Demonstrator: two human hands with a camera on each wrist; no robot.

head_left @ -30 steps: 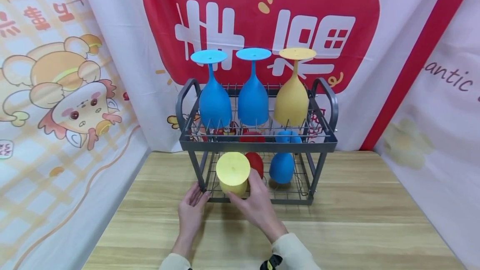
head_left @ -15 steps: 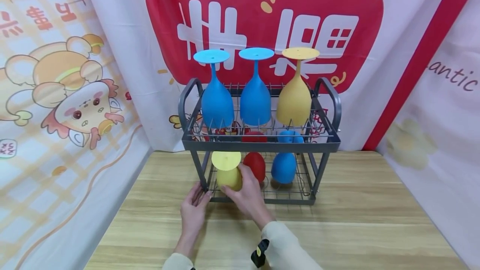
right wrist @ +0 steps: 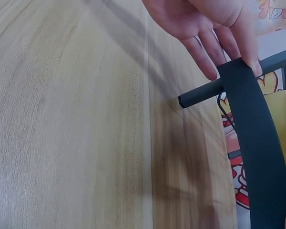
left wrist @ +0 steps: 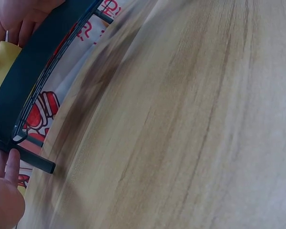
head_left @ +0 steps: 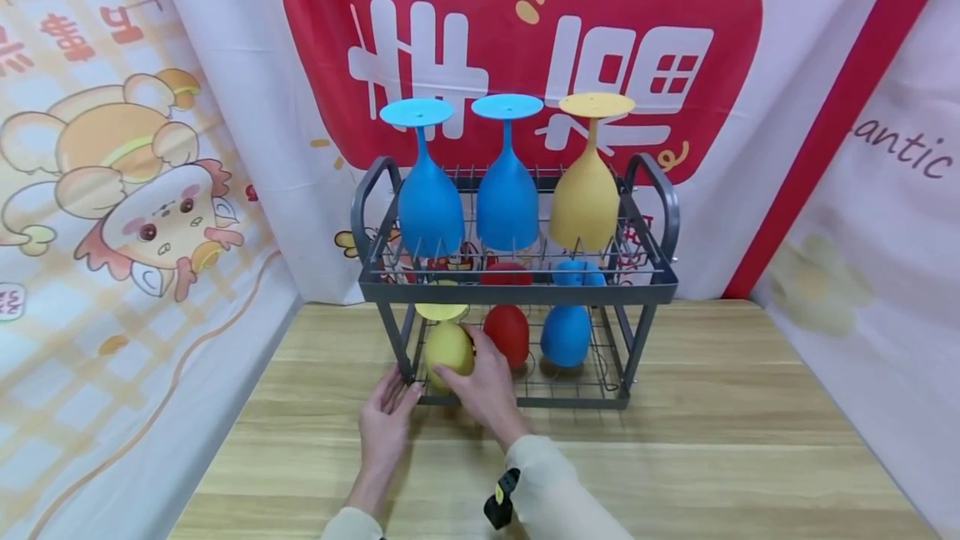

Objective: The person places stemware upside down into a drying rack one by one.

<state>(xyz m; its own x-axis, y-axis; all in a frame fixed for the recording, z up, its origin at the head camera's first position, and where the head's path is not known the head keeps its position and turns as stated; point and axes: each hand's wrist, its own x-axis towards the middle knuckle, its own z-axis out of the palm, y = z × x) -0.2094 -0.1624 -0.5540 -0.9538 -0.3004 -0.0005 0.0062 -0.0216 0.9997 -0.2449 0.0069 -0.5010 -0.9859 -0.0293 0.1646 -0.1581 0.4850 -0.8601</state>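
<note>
My right hand point(head_left: 483, 386) grips the bowl of a yellow wine glass point(head_left: 447, 354), which stands upside down at the left of the lower tier of a dark two-tier rack point(head_left: 517, 295). The upper tier's front rail partly hides its foot. At the rack's front left bottom corner, my left hand point(head_left: 386, 423) holds the frame; the right wrist view shows its thumb on the rail and fingers point(right wrist: 200, 55) by the leg. A red wine glass point(head_left: 507, 337) and a blue one point(head_left: 567, 337) stand inverted to the right of the yellow glass.
Two blue wine glasses point(head_left: 431, 211) and a yellow one point(head_left: 585, 207) stand inverted on the upper tier. Thin wire prongs rise around them. The rack is on a wooden table point(head_left: 712, 440), with printed cloth point(head_left: 247, 65) behind and at the sides.
My right hand has moved the yellow glass back and left into the lower tier, and its foot has tilted away under the upper tier. My left hand has stayed on the rack's corner.
</note>
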